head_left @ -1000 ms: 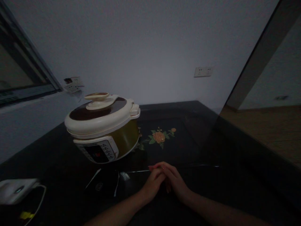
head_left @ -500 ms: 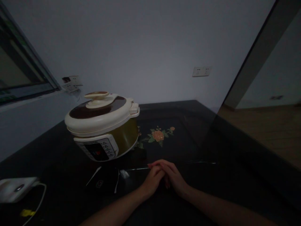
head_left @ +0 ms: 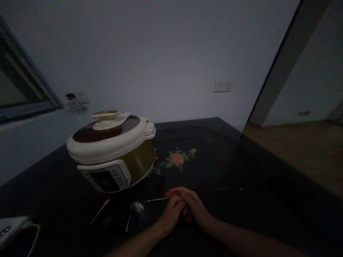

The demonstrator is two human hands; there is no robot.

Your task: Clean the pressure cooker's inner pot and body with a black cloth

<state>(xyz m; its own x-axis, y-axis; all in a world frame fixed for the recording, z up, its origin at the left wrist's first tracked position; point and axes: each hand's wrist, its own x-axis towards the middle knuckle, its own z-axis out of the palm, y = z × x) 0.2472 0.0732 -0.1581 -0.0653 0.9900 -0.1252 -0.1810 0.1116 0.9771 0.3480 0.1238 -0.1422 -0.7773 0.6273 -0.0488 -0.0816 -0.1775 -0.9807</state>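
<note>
My left hand (head_left: 173, 211) and my right hand (head_left: 197, 208) are clasped together over the dark table, near its front. The right hand's fingers lie across the top of the left hand. Both are closed on each other, and no object shows in either. To their left, a black pouch or flat case (head_left: 112, 216) with pale edges lies on the table. Behind it stands an electric pressure cooker (head_left: 139, 160), white and olive, with its brown-topped lid on and a control panel in front.
The glossy black table (head_left: 222, 167) bears a printed flower pattern (head_left: 177, 159) beyond my hands. A white device (head_left: 12, 228) with a cable lies at the lower left. Sockets (head_left: 223, 86) are on the wall, a window (head_left: 20, 78) at left, wooden floor (head_left: 289, 150) at right.
The view has shifted slightly, so the cooker, pouch and white device sit lower and further left. A yellow item by the cable has left the picture. My hands stay clasped.
</note>
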